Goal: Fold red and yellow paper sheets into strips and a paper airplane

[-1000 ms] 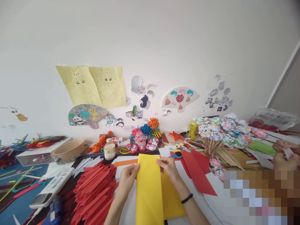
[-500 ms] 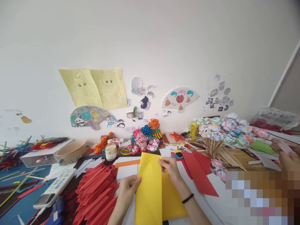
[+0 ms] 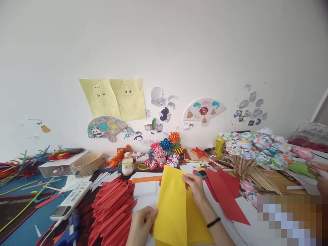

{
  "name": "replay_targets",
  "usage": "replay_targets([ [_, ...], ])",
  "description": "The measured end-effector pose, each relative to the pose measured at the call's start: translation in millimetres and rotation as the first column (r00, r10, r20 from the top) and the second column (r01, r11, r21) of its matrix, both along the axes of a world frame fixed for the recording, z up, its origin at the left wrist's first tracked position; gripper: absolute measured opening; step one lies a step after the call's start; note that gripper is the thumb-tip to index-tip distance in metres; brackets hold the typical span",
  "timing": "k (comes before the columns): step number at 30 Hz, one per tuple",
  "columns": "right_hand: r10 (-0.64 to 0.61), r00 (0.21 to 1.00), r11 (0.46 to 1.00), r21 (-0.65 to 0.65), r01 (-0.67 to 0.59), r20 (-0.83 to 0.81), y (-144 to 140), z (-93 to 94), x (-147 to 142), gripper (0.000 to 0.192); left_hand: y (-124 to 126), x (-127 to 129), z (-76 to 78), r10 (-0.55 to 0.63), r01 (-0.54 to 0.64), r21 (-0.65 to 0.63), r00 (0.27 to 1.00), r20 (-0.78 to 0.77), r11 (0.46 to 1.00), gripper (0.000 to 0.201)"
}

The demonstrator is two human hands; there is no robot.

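Observation:
A long folded sheet of yellow paper (image 3: 171, 205) stands upright between my hands in the lower middle. My left hand (image 3: 143, 220) pinches its left edge low down, thumb in front. Higher up, my right hand (image 3: 196, 188), with a black band on the wrist, pinches the right edge near the top corner. Behind it to the right lies more yellow paper (image 3: 197, 222) on white sheets. Left of my hands is a pile of folded red paper strips (image 3: 112, 208). Red paper pieces (image 3: 228, 198) lie to the right.
Paper flowers on sticks (image 3: 243, 150) lie at the right, with another person's hand (image 3: 320, 174) near the edge. Behind are a small bottle (image 3: 127, 164) and pipe-cleaner flowers (image 3: 165, 145). A glue gun (image 3: 70, 229), a white power strip (image 3: 71, 200) and a bowl (image 3: 88, 162) are left.
The view has turned slightly left, so everything sits further right. My left hand has slid lower along the yellow paper's edge; my right hand keeps its pinch.

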State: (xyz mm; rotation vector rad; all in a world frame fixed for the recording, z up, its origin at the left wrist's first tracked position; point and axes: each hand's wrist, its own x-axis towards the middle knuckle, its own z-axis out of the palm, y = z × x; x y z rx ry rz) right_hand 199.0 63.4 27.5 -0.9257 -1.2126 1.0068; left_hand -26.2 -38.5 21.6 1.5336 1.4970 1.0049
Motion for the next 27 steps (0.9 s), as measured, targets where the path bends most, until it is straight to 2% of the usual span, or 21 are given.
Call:
replay_targets([
  [2, 0.008, 1.000, 1.000, 0.001, -0.008, 0.013, 0, -1.0, 1, 0.048, -5, -1, 0.7, 0.034, -0.033, 0.016, 0.998, -0.049, 0.999, 0.047],
  [5, -0.005, 1.000, 1.000, -0.006, 0.005, 0.018, 0, -2.8, 1, 0.047, -11, -2, 1.6, 0.144, -0.131, 0.118, 0.984, -0.105, 0.984, 0.044],
  [7, -0.039, 0.999, 0.999, -0.002, 0.039, 0.003, 1, -3.8, 2, 0.045, -14, -1, 0.9, 0.108, -0.098, 0.109, 0.990, -0.086, 0.989, 0.044],
  [11, -0.058, 0.998, 0.998, 0.006, 0.058, -0.004, 3, -5.4, 3, 0.044, -17, 2, -6.5, -0.076, 0.076, 0.005, 0.997, 0.003, 0.997, 0.050],
  [16, -0.051, 0.999, 0.999, 0.006, 0.052, -0.014, 6, -7.1, 4, 0.042, -18, 8, -18.8, 0.026, -0.026, -0.004, 0.998, 0.052, 1.000, 0.050],
  [19, -0.069, 0.997, 0.998, -0.002, 0.069, -0.025, 7, -8.3, 6, 0.041, -18, 9, -22.9, 0.009, -0.011, 0.015, 0.995, 0.095, 1.000, 0.049],
  [22, -0.069, 0.998, 0.998, -0.006, 0.069, -0.015, 7, -8.5, 8, 0.041, -20, 7, -24.9, -0.009, 0.015, -0.047, 0.994, 0.113, 0.999, 0.052],
  [25, -0.054, 0.999, 0.999, 0.005, 0.054, -0.004, 5, -6.0, 8, 0.043, -23, 2, -19.9, -0.018, 0.026, -0.108, 0.997, 0.070, 0.994, 0.051],
  [27, -0.058, 0.998, 0.998, 0.009, 0.058, -0.010, 2, -3.1, 7, 0.045, -24, -1, -8.8, -0.068, 0.069, -0.110, 0.998, 0.009, 0.992, 0.050],
])
